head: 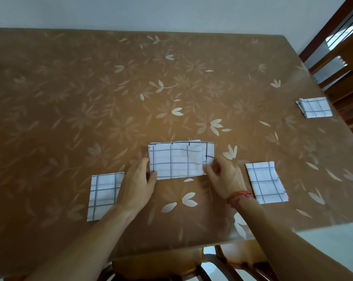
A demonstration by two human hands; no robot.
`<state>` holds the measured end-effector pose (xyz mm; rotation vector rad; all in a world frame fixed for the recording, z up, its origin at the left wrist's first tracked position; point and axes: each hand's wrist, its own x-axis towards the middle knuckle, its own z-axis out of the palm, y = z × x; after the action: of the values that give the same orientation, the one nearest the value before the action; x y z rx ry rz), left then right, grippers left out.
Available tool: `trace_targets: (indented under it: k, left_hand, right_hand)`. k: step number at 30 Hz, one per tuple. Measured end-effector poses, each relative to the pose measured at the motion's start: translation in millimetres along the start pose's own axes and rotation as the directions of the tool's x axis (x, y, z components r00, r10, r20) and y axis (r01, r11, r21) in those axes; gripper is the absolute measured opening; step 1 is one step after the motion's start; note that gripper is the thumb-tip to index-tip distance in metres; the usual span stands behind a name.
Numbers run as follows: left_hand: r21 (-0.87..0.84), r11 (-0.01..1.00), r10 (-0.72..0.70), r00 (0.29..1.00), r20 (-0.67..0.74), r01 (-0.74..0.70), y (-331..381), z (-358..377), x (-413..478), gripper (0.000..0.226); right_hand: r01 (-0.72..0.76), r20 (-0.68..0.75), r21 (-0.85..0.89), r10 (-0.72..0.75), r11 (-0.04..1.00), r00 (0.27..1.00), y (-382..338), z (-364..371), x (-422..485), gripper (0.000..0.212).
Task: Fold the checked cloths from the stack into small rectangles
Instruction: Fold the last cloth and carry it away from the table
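Observation:
A white cloth with blue checks (177, 161) lies folded into a long strip in the middle of the table. My left hand (138, 183) holds the strip's left end, thumb on top of the near corner. My right hand (222, 177) pinches its right end near the front corner. A small folded checked rectangle (103, 194) lies to the left, partly under my left wrist. Another folded rectangle (266, 182) lies to the right. A small stack of checked cloths (314, 107) sits at the table's far right edge.
The table (90, 98) wears a brown cloth with a pale leaf print. A wooden chair (341, 57) stands at the right side, and another chair (212, 264) is tucked under the near edge. A pale wall runs behind the table.

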<state>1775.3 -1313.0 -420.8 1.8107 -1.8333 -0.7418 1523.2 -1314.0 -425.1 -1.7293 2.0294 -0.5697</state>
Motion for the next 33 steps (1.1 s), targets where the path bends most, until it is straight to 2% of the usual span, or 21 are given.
trace_targets:
  k: [4,7,11,13,15,17,19,23,26,33]
  left_hand:
    - [0.05,0.998,0.027,1.0,0.0,-0.027,-2.8,0.2,6.8,0.039]
    - [0.172,0.981,0.091,0.996,0.006,-0.091,-4.5,-0.6,8.9,0.047]
    - [0.343,0.902,0.246,0.965,0.088,-0.261,-13.2,1.2,14.8,0.049]
    - [0.407,0.862,0.269,0.953,0.139,-0.303,-17.4,2.1,19.1,0.05]
    - [0.477,0.817,0.277,0.946,0.168,-0.324,-20.6,2.6,23.2,0.053]
    - [0.533,0.773,0.276,0.939,0.207,-0.344,-24.3,3.6,26.5,0.056]
    - [0.562,0.745,0.276,0.933,0.233,-0.36,-28.3,6.0,30.4,0.058]
    - [0.595,0.712,0.288,0.928,0.235,-0.372,-33.8,13.4,36.3,0.058]
    - [0.599,0.706,0.288,0.926,0.243,-0.377,-38.9,16.8,36.0,0.058]
    - [0.624,0.667,0.293,0.913,0.284,-0.408,-37.6,12.7,38.1,0.06]
  right_hand:
    - [-0.038,0.024,-0.001,0.038,0.999,0.999,-6.3,7.1,14.7,0.017]
    - [-0.034,0.04,-0.004,0.034,0.999,0.999,-9.1,9.8,21.7,0.029]
    - [-0.051,0.015,-0.046,0.052,0.998,0.999,-13.5,8.8,24.4,0.044]
    - [0.007,-0.063,-0.086,-0.012,0.996,0.998,-18.1,9.4,24.4,0.046]
    - [0.129,-0.106,-0.162,-0.147,0.978,0.984,-24.4,14.3,23.2,0.048]
    - [0.261,-0.062,-0.224,-0.282,0.939,0.958,-33.9,23.4,20.3,0.053]
    - [0.379,0.041,-0.232,-0.38,0.896,0.924,-48.0,35.7,18.0,0.056]
    - [0.518,0.256,-0.17,-0.47,0.838,0.845,-73.1,65.9,17.9,0.059]
    - [0.532,0.332,-0.182,-0.458,0.827,0.825,-75.1,83.8,24.3,0.062]
    - [0.467,0.362,-0.333,-0.346,0.819,0.865,-54.4,80.4,31.0,0.073]
